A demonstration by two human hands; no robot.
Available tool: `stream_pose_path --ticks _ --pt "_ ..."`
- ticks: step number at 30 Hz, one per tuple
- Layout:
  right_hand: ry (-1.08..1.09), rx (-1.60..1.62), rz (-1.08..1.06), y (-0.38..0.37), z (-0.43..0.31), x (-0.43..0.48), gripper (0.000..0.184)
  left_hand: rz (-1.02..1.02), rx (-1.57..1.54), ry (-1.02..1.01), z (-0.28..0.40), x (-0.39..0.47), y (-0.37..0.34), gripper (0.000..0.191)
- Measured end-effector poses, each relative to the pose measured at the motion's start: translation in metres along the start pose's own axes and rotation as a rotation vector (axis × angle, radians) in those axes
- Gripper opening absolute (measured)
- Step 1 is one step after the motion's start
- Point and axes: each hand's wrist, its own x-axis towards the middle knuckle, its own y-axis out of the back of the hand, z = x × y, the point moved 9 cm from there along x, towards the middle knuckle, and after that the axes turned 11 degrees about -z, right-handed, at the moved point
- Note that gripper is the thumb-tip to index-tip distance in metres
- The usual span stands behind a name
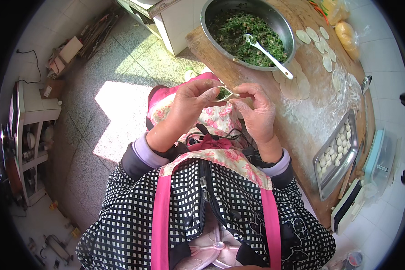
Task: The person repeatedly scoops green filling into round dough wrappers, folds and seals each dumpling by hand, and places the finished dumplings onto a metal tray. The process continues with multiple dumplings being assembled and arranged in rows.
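Between my two hands, above my lap, is a dumpling wrapper (226, 98) folded around green filling (222, 92). My left hand (197, 98) cradles it from the left, thumb along its near edge. At the right end, the fingertips of my right hand (256, 104) pinch the dough edges together. The filling still shows through the gap on the left. Beyond my hands a metal bowl (205, 25) holds chopped green filling, with a white spoon (268, 55) resting in it. Flat round wrappers (295, 84) overlap beside the bowl, partly under its rim.
On the floured wooden board (300, 114), more wrappers (327, 62) lie scattered at the back right. A metal tray (324, 185) carries several small dough pieces (334, 148). Bags of yellow food (347, 40) and a blue-rimmed plastic box (374, 155) stand along the tiled wall.
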Motion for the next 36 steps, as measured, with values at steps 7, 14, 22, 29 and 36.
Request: stream_pose_path --ticks 7,14,22,29,36 --pt "0.035 -0.023 -0.045 -0.006 -0.005 -0.001 0.024 -0.015 0.066 0.023 0.002 -0.001 -0.006 0.020" --pt "0.103 0.018 0.010 -0.005 -0.006 -0.002 0.017 0.052 0.206 -0.008 0.008 -0.004 -0.006 0.016" --pt "0.129 -0.051 0.035 -0.002 -0.012 -0.001 0.009 0.020 0.499 -0.219 0.022 -0.009 -0.017 0.015" --pt "-0.031 0.374 0.040 0.001 0.004 -0.006 0.004 -0.273 0.662 -0.349 0.043 -0.004 -0.042 0.093" --pt "-0.048 0.472 -0.048 -0.004 -0.006 -0.006 0.006 -0.414 0.735 -0.246 0.030 0.007 -0.062 0.075"
